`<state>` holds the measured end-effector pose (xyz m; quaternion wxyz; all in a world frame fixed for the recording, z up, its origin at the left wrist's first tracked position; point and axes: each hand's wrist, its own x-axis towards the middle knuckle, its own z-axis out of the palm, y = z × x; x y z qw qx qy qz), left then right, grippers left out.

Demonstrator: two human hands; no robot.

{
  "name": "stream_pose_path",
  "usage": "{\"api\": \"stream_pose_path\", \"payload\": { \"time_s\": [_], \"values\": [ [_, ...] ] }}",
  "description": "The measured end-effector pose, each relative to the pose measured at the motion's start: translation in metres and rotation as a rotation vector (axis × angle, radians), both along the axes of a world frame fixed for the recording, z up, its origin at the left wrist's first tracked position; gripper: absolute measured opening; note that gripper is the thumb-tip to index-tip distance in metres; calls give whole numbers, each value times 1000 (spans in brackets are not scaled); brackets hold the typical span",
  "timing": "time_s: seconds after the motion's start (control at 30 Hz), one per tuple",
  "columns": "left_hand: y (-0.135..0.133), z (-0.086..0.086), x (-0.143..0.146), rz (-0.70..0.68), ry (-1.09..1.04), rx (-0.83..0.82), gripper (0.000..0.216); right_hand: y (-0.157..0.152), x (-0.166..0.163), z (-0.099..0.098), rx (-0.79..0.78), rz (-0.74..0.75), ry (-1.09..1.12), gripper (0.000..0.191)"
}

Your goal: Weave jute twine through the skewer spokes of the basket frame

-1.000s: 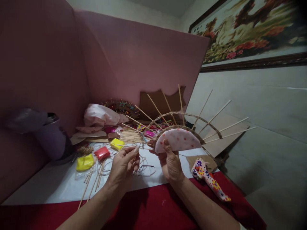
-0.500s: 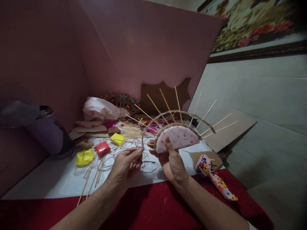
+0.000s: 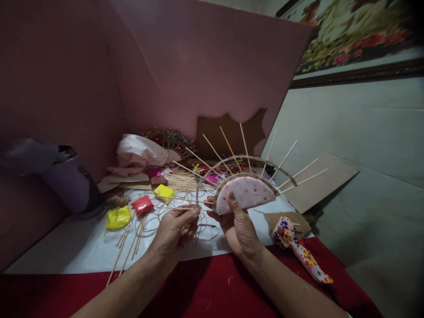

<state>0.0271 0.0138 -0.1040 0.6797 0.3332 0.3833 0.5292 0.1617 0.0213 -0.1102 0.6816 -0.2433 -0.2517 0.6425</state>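
Observation:
My right hand [image 3: 239, 226] grips the lower edge of a half-round fan piece [image 3: 247, 193] covered in white cloth with red dots, thumb pressed on its front. Thin wooden sticks [image 3: 300, 172] fan out from its curved rim, and a woven rattan band [image 3: 232, 160] arches across them. My left hand [image 3: 175, 226] is closed, pinching a thin rattan strand [image 3: 185, 207] at the left end of the fan. Loose coils of the same strand [image 3: 155, 223] lie on the white sheet below.
On the white sheet [image 3: 76, 251] lie yellow [image 3: 118, 217] and red [image 3: 142, 205] packets, loose sticks [image 3: 123, 254] and a flowered glue gun [image 3: 300, 249]. A purple flask [image 3: 71, 183] stands at left. A finished fan [image 3: 170, 140] and cardboard [image 3: 232, 128] lean on the pink backboard. Red cloth [image 3: 205, 287] covers the near edge.
The view has shifted slightly. My left hand has moved a little right and up toward the fan's left end, still pinching the strand. My right hand keeps its hold on the fan.

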Motion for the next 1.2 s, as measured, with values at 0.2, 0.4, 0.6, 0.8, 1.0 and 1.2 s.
{"api": "stream_pose_path", "payload": {
  "time_s": [0.2, 0.4, 0.6, 0.8, 1.0, 1.2],
  "values": [
    [-1, 1, -1, 22, 88, 22, 23, 2, 2, -1, -14, 38, 15, 23],
    [-1, 4, -3, 43, 164, 29, 24, 1, 3, -2, 0, 45, 14, 28],
    [-3, 6, -6, -10, 173, 63, 24, -2, 5, -2, -4, 142, 31, 31],
    [-2, 5, -6, -58, 180, 106, 27, -5, 3, -1, 54, 215, -1, 36],
    [-3, 2, -7, -75, 176, 35, 27, -4, 1, -2, 45, 212, 13, 40],
    [-4, 3, -11, -101, 241, 0, 27, -3, 1, -4, 36, 234, -28, 43]
  ]
}}
